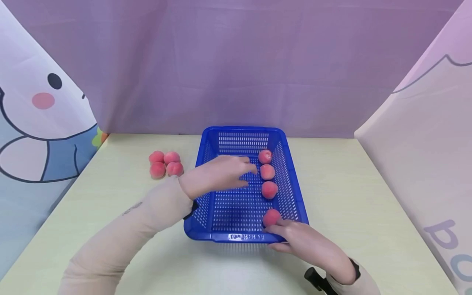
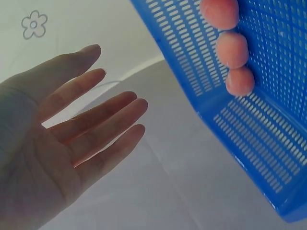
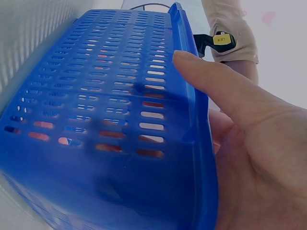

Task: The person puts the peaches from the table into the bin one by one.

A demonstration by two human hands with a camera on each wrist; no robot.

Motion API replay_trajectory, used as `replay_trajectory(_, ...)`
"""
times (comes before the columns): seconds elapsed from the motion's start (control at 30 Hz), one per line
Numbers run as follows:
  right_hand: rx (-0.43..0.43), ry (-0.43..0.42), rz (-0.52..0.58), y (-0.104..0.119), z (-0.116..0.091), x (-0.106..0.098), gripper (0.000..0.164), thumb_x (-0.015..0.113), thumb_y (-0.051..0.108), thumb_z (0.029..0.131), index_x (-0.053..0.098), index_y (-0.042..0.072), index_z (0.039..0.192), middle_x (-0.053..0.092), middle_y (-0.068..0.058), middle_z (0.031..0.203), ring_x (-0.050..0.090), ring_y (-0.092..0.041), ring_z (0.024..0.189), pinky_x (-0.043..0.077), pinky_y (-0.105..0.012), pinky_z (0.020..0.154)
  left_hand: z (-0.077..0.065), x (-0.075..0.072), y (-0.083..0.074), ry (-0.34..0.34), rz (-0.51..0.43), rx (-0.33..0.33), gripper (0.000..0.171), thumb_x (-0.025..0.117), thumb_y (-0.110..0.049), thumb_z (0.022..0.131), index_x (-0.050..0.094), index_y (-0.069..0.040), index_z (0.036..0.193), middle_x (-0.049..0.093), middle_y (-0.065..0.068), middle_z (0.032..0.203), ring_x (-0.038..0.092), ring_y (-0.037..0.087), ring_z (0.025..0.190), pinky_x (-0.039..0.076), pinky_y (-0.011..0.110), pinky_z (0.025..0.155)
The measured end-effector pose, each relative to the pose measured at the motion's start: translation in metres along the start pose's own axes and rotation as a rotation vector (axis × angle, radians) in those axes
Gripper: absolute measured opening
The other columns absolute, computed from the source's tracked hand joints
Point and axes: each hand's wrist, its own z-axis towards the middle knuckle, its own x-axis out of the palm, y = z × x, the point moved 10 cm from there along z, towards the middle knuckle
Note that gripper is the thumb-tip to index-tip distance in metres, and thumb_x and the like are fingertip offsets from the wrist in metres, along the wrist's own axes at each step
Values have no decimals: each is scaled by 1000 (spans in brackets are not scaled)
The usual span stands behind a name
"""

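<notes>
A blue plastic basket (image 1: 241, 237) with slotted walls sits on the table. Along its right inner side lie several pink peaches (image 1: 269, 190) in a row. Over the basket's middle hovers my left hand (image 1: 230, 172), fingers spread and holding nothing; the left wrist view shows the empty palm and extended fingers (image 2: 105, 134). My right hand (image 1: 304, 241) grips the rim at the near right corner, thumb outside and fingers inside. Its fingertips are by the nearest peach (image 1: 271, 217); whether they touch it I cannot tell. The right wrist view shows the thumb on the basket wall (image 3: 134, 182).
Several more peaches (image 1: 157, 170) stand clustered on the pale table (image 1: 332, 184), left of the basket. A purple cloth (image 1: 228, 65) hangs behind the table, and printed sheets (image 1: 424, 143) flank both sides. Black straps with a camera piece (image 1: 316, 278) sit at the right wrist.
</notes>
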Motion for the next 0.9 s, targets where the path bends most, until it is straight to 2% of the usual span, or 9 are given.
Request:
replay_trajectory(0.2,6,11,7,-1,0,2,28,60,27,82,62,8,104,59,2,88,57,-10,77,50,-26,67,-13,-11,11,-49,-12,-39,36,65,-26,79,60,-14,113,61,3,105,58,15,94,49,27,78)
replay_trajectory(0.47,9,9,11,-1,0,2,29,60,27,82,62,9,105,59,2,89,57,-11,78,50,-27,68,-34,-30,26,-195,-81,-31,34,68,-17,77,61,-7,109,62,7,100,59,18,91,50,28,76)
replay_trajectory(0.9,-5,-8,0,1,-1,0,29,59,27,82,62,8,105,59,1,90,57,-11,78,49,-27,69,-59,-31,63,-306,-79,-97,32,67,-11,77,59,-2,108,61,11,99,60,21,87,51,30,72)
